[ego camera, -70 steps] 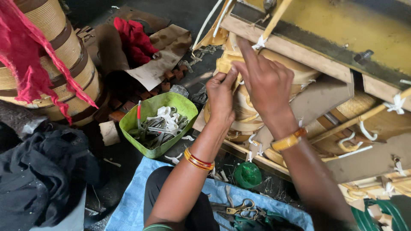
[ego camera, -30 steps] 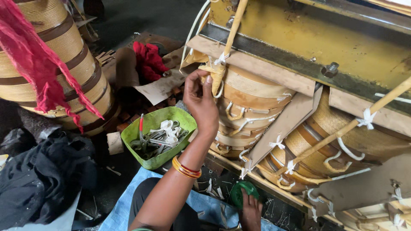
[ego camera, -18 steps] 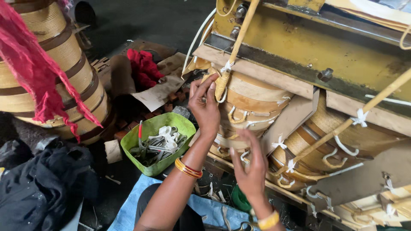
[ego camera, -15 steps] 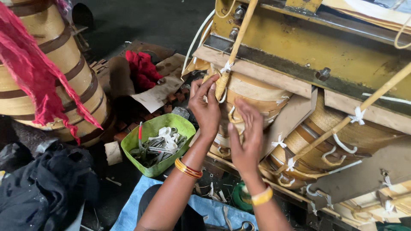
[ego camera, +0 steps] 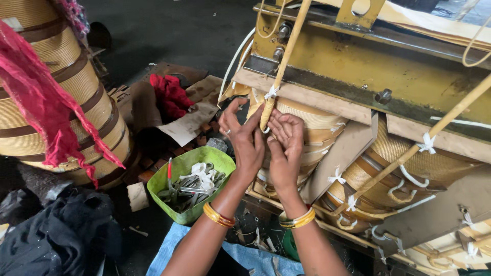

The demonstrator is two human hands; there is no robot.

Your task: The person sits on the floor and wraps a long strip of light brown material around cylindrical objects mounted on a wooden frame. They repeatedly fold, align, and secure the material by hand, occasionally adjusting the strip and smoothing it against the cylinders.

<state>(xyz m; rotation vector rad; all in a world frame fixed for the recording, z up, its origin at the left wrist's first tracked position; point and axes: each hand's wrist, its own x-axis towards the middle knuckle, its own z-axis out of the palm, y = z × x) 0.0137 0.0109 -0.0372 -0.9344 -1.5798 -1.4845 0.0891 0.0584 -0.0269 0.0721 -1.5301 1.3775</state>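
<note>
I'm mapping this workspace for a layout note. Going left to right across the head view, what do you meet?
Large wound coil with a red cloth over it → green tub of tools → left hand → right hand → pale slanted stick tied with white cord.

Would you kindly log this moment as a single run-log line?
left hand: on tan sleeved lead | right hand: beside it, fingers at its lower end | green tub: left, holding tools

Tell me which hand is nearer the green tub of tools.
Left. The left hand is up at the wrapped lead, just above the green tub; the right hand is beside it, on the side away from the tub.
</note>
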